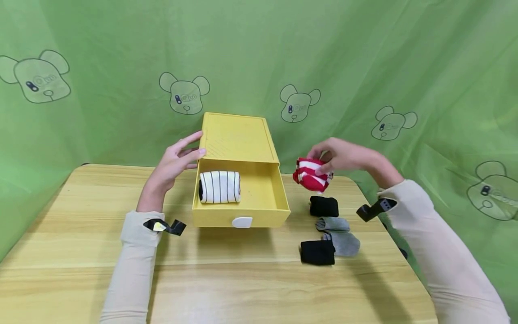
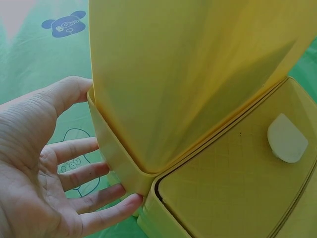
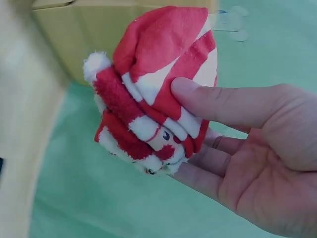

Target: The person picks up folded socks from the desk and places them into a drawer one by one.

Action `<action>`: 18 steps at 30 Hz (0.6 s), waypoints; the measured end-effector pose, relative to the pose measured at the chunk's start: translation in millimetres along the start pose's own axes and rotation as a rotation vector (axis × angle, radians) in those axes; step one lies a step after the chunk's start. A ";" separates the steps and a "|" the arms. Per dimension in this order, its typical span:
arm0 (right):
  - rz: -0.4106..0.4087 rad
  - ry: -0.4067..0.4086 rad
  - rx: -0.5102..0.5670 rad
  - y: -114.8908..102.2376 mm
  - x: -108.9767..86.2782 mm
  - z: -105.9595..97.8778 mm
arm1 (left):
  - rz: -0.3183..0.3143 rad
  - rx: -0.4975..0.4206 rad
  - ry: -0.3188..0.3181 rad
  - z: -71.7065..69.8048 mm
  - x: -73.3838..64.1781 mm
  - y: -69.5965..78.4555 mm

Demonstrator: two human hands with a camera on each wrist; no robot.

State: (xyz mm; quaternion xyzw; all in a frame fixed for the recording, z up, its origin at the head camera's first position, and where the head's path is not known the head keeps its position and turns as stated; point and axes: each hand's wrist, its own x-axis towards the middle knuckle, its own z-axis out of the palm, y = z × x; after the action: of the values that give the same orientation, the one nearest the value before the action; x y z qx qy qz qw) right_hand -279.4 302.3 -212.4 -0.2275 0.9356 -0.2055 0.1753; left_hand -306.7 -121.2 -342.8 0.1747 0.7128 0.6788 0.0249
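Observation:
My left hand touches the left side of a yellow drawer box, fingers spread and mostly straight. In the left wrist view, the thumb lies at the box's edge. The box's drawer is pulled out, and a rolled white sock with black stripes lies in its left part. Right of the box, above the table, my right hand pinches a rolled red-and-white sock between thumb and fingers. Fluffy trim and a small face pattern on this sock show in the right wrist view.
On the table below my right hand lie folded socks: a black one, a grey one, another grey one and a black one. A white handle juts from the drawer front. Behind the table hangs a green curtain.

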 end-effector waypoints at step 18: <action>-0.176 -0.074 0.029 -97.8 18.4 -5.3 | 0.007 -0.008 -0.005 4.1 4.8 -2.3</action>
State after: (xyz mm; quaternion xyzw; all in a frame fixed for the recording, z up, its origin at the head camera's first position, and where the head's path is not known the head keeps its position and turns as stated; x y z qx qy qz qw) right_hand -262.4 215.4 -166.7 -0.3135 0.9018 -0.2251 0.1945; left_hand -310.6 -116.0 -344.4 0.1786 0.7093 0.6814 0.0250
